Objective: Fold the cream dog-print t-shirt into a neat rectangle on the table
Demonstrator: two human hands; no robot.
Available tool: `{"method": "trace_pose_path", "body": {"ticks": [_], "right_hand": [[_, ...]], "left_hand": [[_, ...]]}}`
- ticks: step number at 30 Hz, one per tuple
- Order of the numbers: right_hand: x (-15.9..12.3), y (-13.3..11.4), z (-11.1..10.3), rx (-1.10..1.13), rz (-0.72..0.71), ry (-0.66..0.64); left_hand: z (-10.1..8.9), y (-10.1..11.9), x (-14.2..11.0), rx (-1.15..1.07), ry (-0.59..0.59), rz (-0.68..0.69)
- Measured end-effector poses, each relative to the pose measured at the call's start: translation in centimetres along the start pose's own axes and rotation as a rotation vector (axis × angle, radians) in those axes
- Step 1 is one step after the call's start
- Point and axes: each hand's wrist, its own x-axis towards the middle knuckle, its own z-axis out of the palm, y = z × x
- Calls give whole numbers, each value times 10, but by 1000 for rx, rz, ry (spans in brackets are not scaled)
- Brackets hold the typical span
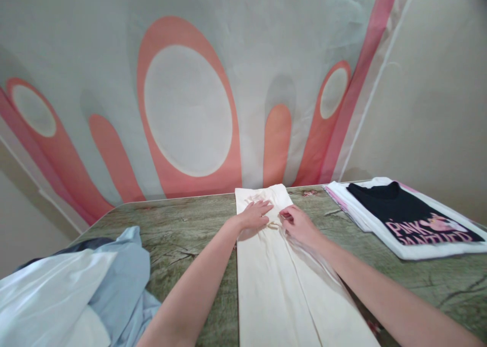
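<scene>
A long cream garment [268, 281], which looks like trousers laid lengthwise, lies over the wooden-patterned table with its far end near the back edge. My left hand [255, 215] rests flat on its upper part, fingers spread and pointing right. Close by on the right, my right hand [299, 223] has its fingers curled and pinched at the cloth's right edge. A small tie or loop of the same colour [273, 226] shows between the two hands. The near end of the garment runs out of view at the bottom.
On the right lies a stack of folded shirts [407, 250], topped by a black T-shirt [380, 200] with pink lettering. Loose white and light-blue clothes [122, 271] are heaped at the left front. Behind the table [182, 220] hangs a printed backdrop [251, 83].
</scene>
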Motion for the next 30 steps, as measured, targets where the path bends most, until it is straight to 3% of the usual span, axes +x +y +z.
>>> {"method": "trace_pose_path", "body": {"ticks": [11, 15, 17, 22, 30], "right_hand": [[4, 11, -11, 203, 67, -131], [6, 12, -12, 259, 119, -87], [6, 11, -12, 241, 122, -78], [7, 10, -12, 203, 113, -76], [7, 10, -13, 142, 85, -72]], "left_hand": [[3, -3, 1, -25, 93, 48], [-6, 10, 1, -84, 231, 127], [-12, 20, -1, -87, 239, 186], [-18, 41, -4, 119, 153, 347], [-15, 56, -5, 473, 147, 341]]}}
